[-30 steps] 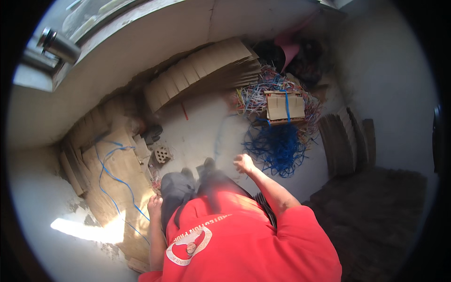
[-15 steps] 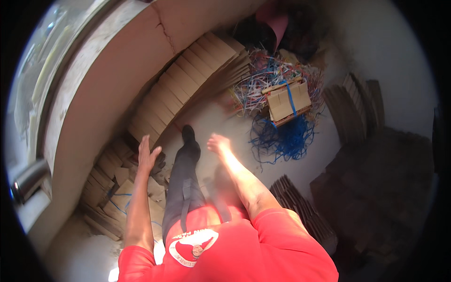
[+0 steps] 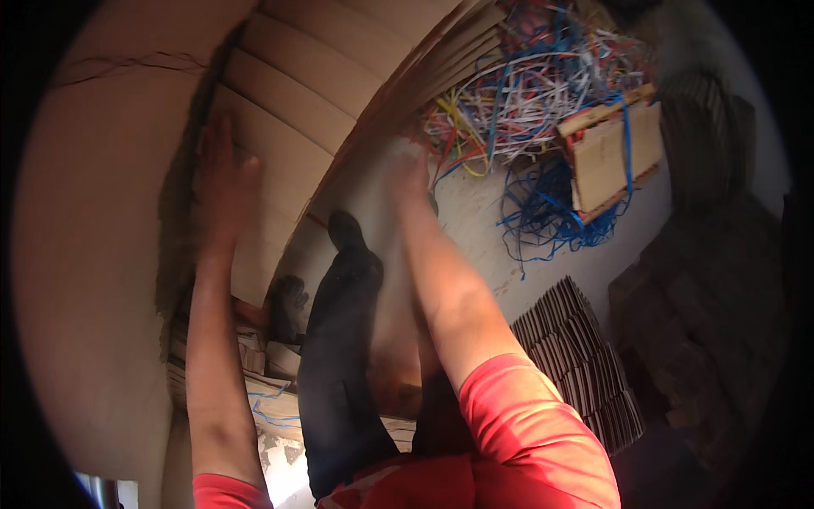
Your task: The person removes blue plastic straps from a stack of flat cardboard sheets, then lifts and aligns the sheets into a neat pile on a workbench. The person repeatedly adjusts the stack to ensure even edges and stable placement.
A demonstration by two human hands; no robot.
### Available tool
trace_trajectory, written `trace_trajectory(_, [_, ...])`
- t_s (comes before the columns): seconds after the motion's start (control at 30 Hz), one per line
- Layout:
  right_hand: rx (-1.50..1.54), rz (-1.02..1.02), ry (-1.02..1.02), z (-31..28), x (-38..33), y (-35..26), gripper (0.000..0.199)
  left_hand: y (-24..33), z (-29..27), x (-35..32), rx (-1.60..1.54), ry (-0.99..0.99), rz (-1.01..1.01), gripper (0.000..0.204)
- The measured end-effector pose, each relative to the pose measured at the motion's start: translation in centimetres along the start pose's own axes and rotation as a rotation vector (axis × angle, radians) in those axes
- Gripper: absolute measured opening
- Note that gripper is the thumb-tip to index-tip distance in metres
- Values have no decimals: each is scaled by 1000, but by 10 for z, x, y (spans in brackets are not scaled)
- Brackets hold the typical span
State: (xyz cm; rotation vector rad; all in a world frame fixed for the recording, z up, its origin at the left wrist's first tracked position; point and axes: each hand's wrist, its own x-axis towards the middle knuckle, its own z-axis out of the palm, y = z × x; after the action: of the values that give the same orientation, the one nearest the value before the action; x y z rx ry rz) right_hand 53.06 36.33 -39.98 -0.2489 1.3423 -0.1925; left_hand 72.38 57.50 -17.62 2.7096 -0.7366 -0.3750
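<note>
My left hand (image 3: pixel 227 182) reaches up against the long row of folded brown cardboard (image 3: pixel 292 72) beside the wall. Its fingers are stretched out and the thumb stands apart, with nothing held; whether the palm touches the cardboard I cannot tell. My right hand (image 3: pixel 409 176) is out over the pale floor, right of the row's edge. Motion smears its fingers, so their shape is unclear. No object shows in it. Beyond it lies a heap of white, red, yellow and blue strapping strips (image 3: pixel 534 93).
A flat cardboard bundle (image 3: pixel 612 161) tied with blue strap rests by a tangle of blue strapping (image 3: pixel 543 208). Stacked folded cardboard (image 3: pixel 585 365) stands to my right, with dark stacks (image 3: pixel 708 127) farther off. More cardboard (image 3: pixel 275 403) lies behind my left leg. A wall (image 3: pixel 85 237) bounds the left.
My view has shifted toward the cardboard row, which now appears closer. Both hands have reached farther forward, the left one now over the row. The tied bundle appears farther right.
</note>
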Motion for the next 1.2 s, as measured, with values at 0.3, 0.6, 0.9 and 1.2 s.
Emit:
trace_trajectory(0.3, [250, 27, -256, 53, 75, 25, 60, -19, 25, 21, -155, 87, -12, 68])
trace_trajectory(0.6, [28, -71, -31, 58, 83, 41, 61, -41, 35, 27, -238, 143, -40, 69])
trace_trajectory(0.9, [-116, -143, -30, 53, 86, 16, 47, -38, 27, 35, -211, 131, -68, 68])
trace_trajectory(1.2, [158, 32, -283, -15, 66, 24, 54, -36, 15, 35, -229, 124, -150, 69])
